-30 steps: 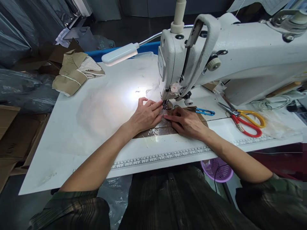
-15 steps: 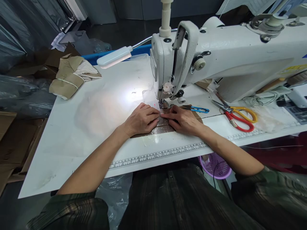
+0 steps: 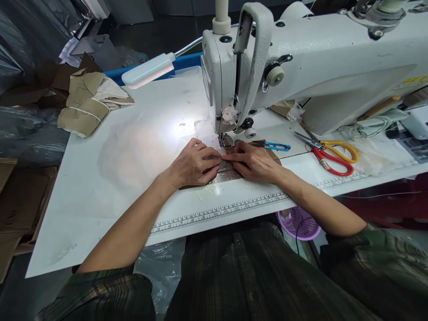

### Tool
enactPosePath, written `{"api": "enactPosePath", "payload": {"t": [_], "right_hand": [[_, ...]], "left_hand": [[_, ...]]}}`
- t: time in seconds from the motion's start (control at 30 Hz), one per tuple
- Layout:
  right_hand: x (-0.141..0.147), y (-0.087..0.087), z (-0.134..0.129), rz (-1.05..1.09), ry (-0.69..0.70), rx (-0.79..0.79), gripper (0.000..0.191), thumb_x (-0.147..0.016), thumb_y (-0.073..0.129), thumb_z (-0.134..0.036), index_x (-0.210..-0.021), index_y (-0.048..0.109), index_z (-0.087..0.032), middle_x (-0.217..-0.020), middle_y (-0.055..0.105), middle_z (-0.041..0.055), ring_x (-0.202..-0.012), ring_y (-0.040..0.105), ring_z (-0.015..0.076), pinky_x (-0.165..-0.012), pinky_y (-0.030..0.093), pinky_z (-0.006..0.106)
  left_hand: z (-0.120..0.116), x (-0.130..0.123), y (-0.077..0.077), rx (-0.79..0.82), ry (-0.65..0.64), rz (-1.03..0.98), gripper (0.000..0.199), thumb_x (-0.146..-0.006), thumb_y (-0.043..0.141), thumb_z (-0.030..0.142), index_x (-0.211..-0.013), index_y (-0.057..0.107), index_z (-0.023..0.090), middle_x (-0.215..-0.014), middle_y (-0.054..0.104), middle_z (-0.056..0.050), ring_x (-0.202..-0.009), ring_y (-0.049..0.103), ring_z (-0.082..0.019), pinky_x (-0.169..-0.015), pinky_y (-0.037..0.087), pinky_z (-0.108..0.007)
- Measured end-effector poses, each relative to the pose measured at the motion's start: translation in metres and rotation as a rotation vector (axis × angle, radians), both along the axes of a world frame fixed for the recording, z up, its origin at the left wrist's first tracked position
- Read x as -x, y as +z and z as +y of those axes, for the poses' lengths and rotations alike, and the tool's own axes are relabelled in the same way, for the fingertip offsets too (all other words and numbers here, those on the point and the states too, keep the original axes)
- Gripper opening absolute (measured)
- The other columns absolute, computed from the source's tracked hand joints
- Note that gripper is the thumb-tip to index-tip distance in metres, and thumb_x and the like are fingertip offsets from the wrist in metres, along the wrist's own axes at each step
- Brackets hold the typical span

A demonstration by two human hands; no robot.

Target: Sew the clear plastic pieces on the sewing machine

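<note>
A small piece of sheer white fabric [image 3: 204,130] lies by the presser foot [image 3: 222,139] of the white sewing machine [image 3: 222,76]. My left hand [image 3: 195,164] rests on the plate just in front of the foot, its fingers bent and closed on the fabric's near edge. From the other side my right hand [image 3: 257,164] meets it, index finger stretched toward the left fingertips and thumb tucked in, closed at the same edge. What lies between the fingertips is mostly hidden. Beneath both hands is a brown-edged metal plate [image 3: 230,176].
Blue thread snips [image 3: 277,146] lie behind my right hand. Farther right are red-and-yellow-handled scissors [image 3: 329,154]. A lamp [image 3: 149,71] lights the white table [image 3: 83,191]. A tied cloth bundle [image 3: 88,104] sits at the back left; a ruler strip [image 3: 214,214] runs along the front edge.
The camera view has shifted slightly, so the machine looks larger and higher. Both hands stay at the presser foot, with fingertips only slightly changed.
</note>
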State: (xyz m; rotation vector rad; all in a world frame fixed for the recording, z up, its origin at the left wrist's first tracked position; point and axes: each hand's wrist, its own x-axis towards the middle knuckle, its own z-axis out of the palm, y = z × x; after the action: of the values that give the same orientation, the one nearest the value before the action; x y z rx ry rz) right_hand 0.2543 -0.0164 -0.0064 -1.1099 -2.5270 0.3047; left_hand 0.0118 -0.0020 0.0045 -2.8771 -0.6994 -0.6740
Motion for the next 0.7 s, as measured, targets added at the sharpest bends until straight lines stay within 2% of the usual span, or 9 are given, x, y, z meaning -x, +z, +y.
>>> {"api": "enactPosePath", "payload": {"t": [0.13,0.23,0.43,0.7], "right_hand": [[-0.001,0.000,-0.001,-0.013,0.014,-0.012,0.038,-0.100,0.044,-0.028,-0.129,0.069,-0.028,-0.106,0.060,0.0097,-0.085,0.060,0.0187,-0.072,0.049,0.031],[0.000,0.000,0.000,-0.002,0.021,-0.019,0.038,-0.099,0.045,-0.027,-0.126,0.071,-0.028,-0.105,0.060,0.0101,-0.085,0.060,0.0188,-0.072,0.050,0.032],[0.001,0.000,-0.001,0.034,0.023,-0.012,0.037,-0.098,0.045,-0.027,-0.123,0.073,-0.028,-0.105,0.062,0.0101,-0.084,0.060,0.0194,-0.076,0.051,0.035],[-0.006,-0.002,0.012,0.231,0.022,0.092,0.038,-0.095,0.046,-0.022,-0.125,0.071,-0.022,-0.097,0.066,0.0077,-0.084,0.061,0.0182,-0.080,0.050,0.032]], "left_hand": [[-0.001,-0.001,0.000,-0.043,-0.021,-0.025,0.014,-0.086,0.060,0.020,-0.087,0.074,0.020,-0.096,0.076,-0.004,-0.075,0.063,-0.020,-0.081,0.044,-0.044],[-0.002,-0.003,0.000,-0.032,0.015,-0.070,0.014,-0.087,0.058,0.019,-0.090,0.072,0.018,-0.095,0.077,-0.006,-0.079,0.066,-0.021,-0.084,0.045,-0.046],[-0.003,-0.003,-0.004,0.088,0.046,-0.092,0.019,-0.093,0.054,0.020,-0.105,0.069,0.014,-0.112,0.073,-0.011,-0.098,0.068,-0.022,-0.088,0.048,-0.043],[-0.007,0.000,0.005,0.260,0.093,0.004,0.021,-0.093,0.056,0.026,-0.105,0.072,0.019,-0.108,0.073,-0.005,-0.094,0.067,-0.020,-0.085,0.047,-0.039]]}}
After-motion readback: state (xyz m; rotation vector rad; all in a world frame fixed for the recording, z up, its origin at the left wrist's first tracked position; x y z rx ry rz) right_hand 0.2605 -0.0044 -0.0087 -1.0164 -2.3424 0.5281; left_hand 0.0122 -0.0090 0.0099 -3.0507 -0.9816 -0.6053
